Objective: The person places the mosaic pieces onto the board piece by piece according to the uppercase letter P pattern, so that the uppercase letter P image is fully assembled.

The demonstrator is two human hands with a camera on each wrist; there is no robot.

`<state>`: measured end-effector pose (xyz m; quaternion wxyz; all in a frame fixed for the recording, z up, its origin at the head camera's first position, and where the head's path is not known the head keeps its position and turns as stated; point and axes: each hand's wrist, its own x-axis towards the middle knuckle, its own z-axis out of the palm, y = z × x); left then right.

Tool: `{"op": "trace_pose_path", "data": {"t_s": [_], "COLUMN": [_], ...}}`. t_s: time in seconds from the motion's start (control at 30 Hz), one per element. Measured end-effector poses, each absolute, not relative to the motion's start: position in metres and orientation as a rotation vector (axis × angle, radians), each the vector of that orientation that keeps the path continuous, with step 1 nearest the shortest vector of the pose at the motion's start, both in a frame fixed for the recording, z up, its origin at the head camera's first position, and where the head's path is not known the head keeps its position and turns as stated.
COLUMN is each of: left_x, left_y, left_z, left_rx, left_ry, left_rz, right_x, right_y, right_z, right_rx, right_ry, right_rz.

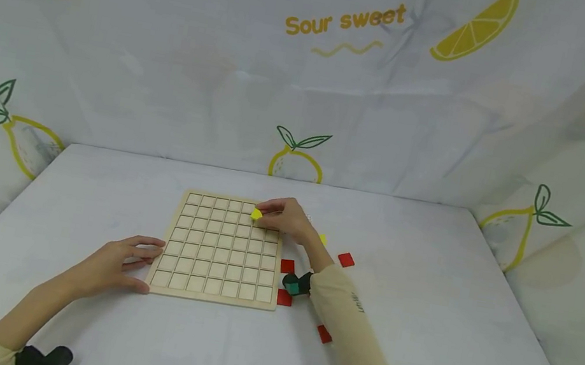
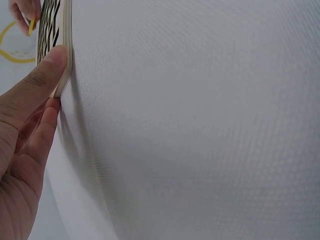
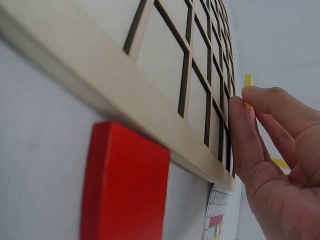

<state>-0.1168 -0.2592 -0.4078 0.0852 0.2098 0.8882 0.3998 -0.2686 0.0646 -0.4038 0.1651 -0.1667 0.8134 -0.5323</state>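
A pale wooden grid board (image 1: 215,299) lies flat on the white table. My left hand (image 1: 110,265) rests along its left side, fingertips against the edge and thumb at the near corner; the left wrist view shows that thumb (image 2: 56,60) on the board's rim. Over the far right part of the grid, my right hand (image 1: 289,219) pinches a small yellow tile (image 1: 256,214) between thumb and fingers. In the right wrist view the tile (image 3: 248,80) stands on edge above the grid. The squares in sight hold no coloured tiles.
Red tiles lie right of the board: one (image 1: 287,266) and another (image 1: 284,297) at its edge, others (image 1: 346,260) (image 1: 324,334) farther out. A yellow tile (image 1: 323,239) shows behind the right wrist. A printed card with coloured squares (image 3: 216,215) lies by the board's right edge.
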Motion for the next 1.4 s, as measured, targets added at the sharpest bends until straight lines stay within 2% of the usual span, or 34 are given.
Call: {"op": "trace_pose_path", "data": {"t_s": [0.7,1.4], "left_x": [-0.119,-0.116], "left_y": [-0.260,-0.261], "left_z": [-0.407,-0.409], "left_rx": [0.654,0.671], "left_ry": [2.670,2.673], "left_rz": [1.159,1.195], "right_x": [-0.267,-0.268], "right_y": [0.042,0.044], "right_z": [-0.399,-0.405], "right_rx": [-0.599,-0.571], "right_ry": [2.534,2.506], "right_rz": [-1.242,-1.318]}}
